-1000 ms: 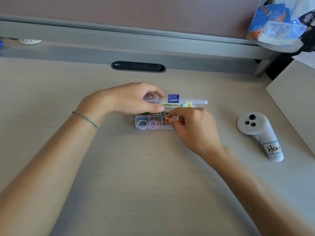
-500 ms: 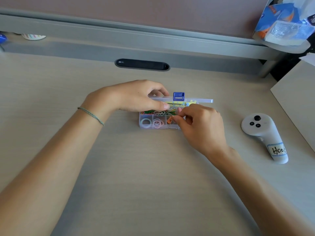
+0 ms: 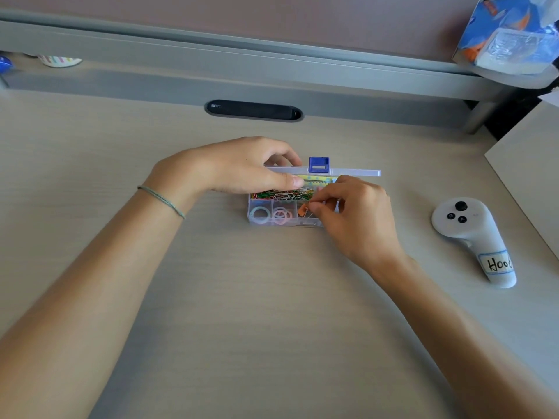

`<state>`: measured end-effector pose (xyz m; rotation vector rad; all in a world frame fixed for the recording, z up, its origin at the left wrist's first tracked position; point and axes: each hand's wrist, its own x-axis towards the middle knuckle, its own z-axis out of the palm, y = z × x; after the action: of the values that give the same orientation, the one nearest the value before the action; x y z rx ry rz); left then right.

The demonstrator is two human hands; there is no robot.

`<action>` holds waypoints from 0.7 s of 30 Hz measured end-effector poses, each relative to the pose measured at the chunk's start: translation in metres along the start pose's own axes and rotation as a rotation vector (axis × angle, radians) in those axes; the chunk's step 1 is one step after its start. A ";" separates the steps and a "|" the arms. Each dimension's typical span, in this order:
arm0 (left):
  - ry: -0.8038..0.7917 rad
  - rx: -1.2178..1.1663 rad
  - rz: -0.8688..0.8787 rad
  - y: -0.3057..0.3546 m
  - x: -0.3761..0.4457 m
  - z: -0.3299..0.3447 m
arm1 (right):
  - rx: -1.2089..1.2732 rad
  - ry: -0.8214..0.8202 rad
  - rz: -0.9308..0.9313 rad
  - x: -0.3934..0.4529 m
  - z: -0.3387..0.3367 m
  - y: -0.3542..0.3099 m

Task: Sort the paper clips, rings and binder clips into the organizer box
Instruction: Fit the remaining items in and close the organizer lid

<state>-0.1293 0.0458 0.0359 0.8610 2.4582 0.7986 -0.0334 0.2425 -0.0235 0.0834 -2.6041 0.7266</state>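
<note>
**Clear plastic organizer box open between two hands**

Pale wood-grain table (image 3: 272,313) across the foreground, both bare forearms reaching in from the near corners. On the left wrist, a thin green cord bracelet (image 3: 161,198).

Mid-table, the clear organizer box (image 3: 257,221), lid (image 3: 348,172) raised at the far edge with a blue latch (image 3: 318,164) on top. Right hand (image 3: 357,219) at the box's right end, fingers curled, thumb and forefinger pinched together at an orange binder clip (image 3: 302,210) in the third front compartment; whether actually gripping the clip or only touching it, cannot tell. Left hand (image 3: 242,167) over the box's far left part, thumb laid along the back compartment, fingers curled over the lid's left end, holding the lid.

Inside the box: a pale blue ring (image 3: 259,214) in the front-left compartment, pink rings (image 3: 282,216) in the next one, a tangle of coloured paper clips (image 3: 281,195) in the long rear compartment. Behind those, a yellow strip with pale dots against the lid, too small to identify.

Well to the right, a white handheld controller (image 3: 472,237) lying flat, handwritten label on the grip.

Farther back, a dark oval cable slot (image 3: 254,111) in the table's rear strip, then a grey rail (image 3: 211,52). Far left, a striped cup (image 3: 60,60) partly hidden under the rail. Top right, a blue and clear plastic package (image 3: 508,40).
</note>
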 end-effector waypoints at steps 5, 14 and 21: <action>0.002 -0.003 0.003 0.000 0.000 0.000 | -0.033 -0.073 0.022 0.006 0.000 -0.002; 0.007 -0.007 -0.010 0.001 -0.001 0.001 | 0.126 -0.064 0.043 -0.003 -0.009 -0.009; 0.012 -0.005 -0.019 0.002 -0.001 0.001 | 0.236 0.019 0.172 -0.001 -0.010 -0.009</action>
<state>-0.1274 0.0468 0.0361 0.8323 2.4703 0.8045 -0.0272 0.2400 -0.0122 -0.0774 -2.5186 1.0880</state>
